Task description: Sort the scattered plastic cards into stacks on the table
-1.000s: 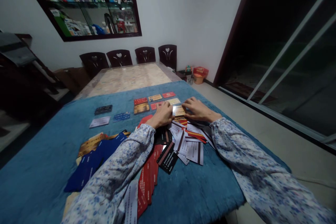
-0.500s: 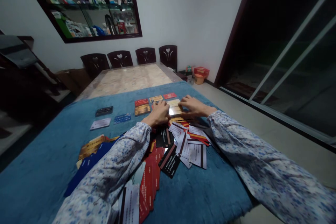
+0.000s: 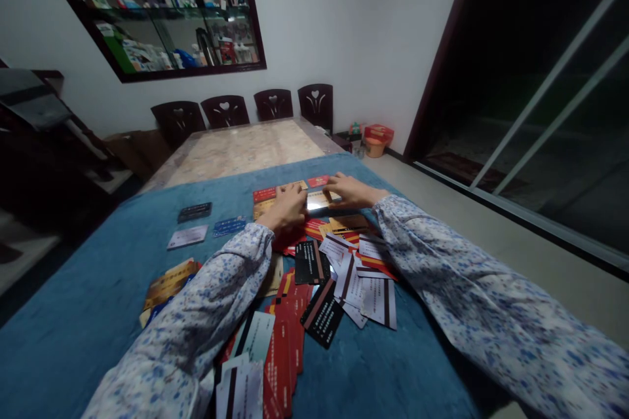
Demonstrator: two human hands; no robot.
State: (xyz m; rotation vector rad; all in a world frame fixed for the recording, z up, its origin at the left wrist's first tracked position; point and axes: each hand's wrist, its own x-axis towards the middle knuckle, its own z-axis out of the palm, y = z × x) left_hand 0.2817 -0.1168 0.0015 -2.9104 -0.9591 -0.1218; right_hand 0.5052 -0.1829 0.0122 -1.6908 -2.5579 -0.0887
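Between my two hands is a shiny pale gold card (image 3: 318, 201), held by its two ends above the blue cloth; I cannot tell if it is one card or a small stack. My left hand (image 3: 287, 207) has its fingers bent at the card's left end. At the opposite end, my right hand (image 3: 354, 190) curls its fingers over the edge. Just nearer to me lies a loose heap with black cards (image 3: 323, 313), white cards (image 3: 378, 300) and a fan of red cards (image 3: 280, 360). Beyond my left hand a red card (image 3: 264, 194) shows partly.
On the left lie a black card stack (image 3: 194, 211), blue cards (image 3: 229, 226), a white card (image 3: 187, 237) and gold cards (image 3: 167, 285) partly under my left sleeve. A red card (image 3: 318, 181) sits at the back. Chairs (image 3: 225, 110) stand beyond the marble tabletop (image 3: 246, 149).
Both hands have moved slightly left and away from me with the pale gold card. More of the heap's yellow and red cards now shows behind the white ones.
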